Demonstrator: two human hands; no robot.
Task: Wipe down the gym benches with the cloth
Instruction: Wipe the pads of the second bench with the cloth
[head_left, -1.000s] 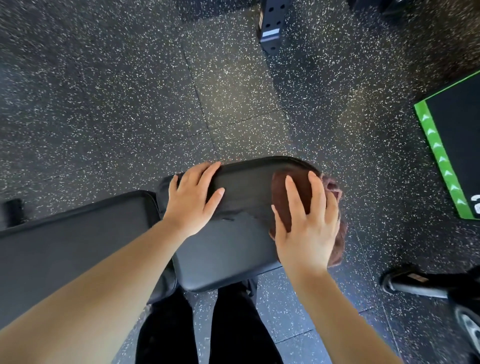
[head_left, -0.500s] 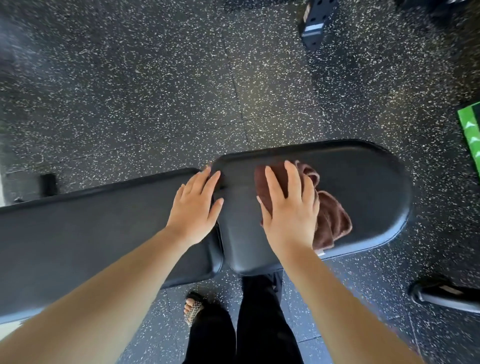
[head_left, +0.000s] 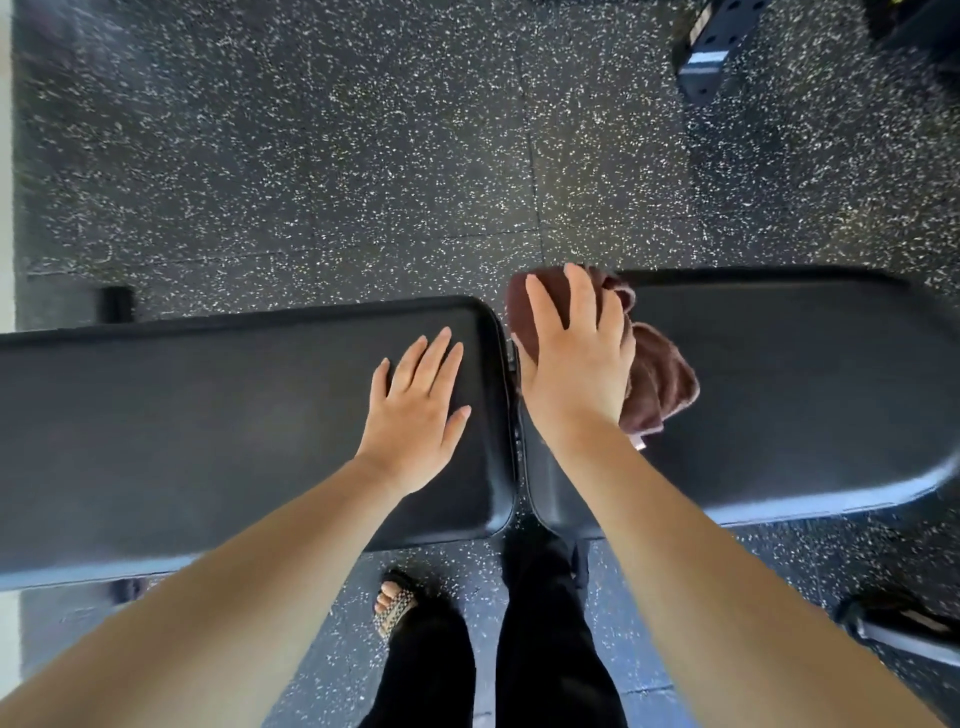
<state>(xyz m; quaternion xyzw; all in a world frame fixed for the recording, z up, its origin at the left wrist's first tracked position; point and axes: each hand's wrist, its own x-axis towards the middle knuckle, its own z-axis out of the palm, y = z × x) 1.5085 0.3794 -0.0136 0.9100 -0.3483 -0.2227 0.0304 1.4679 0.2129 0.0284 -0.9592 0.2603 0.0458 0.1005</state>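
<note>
A black padded gym bench runs across the view in two pads: a long pad (head_left: 182, 426) on the left and a rounded seat pad (head_left: 789, 395) on the right, split by a narrow gap. A bunched brown cloth (head_left: 660, 384) lies on the seat pad at its left far corner, by the gap. My right hand (head_left: 576, 364) presses flat on the cloth with fingers straight. Flat on the long pad, just left of the gap, rests my left hand (head_left: 421, 410) with fingers spread.
Speckled black rubber floor (head_left: 363, 156) surrounds the bench. A black metal rack foot (head_left: 711, 57) stands at the far right. A bench leg (head_left: 893, 629) shows at lower right. My legs in black trousers and a sandalled foot (head_left: 395, 605) stand against the bench's near edge.
My right hand has slid the cloth left along the seat pad to the gap. My left hand has shifted from the gap onto the long pad. The view has panned left.
</note>
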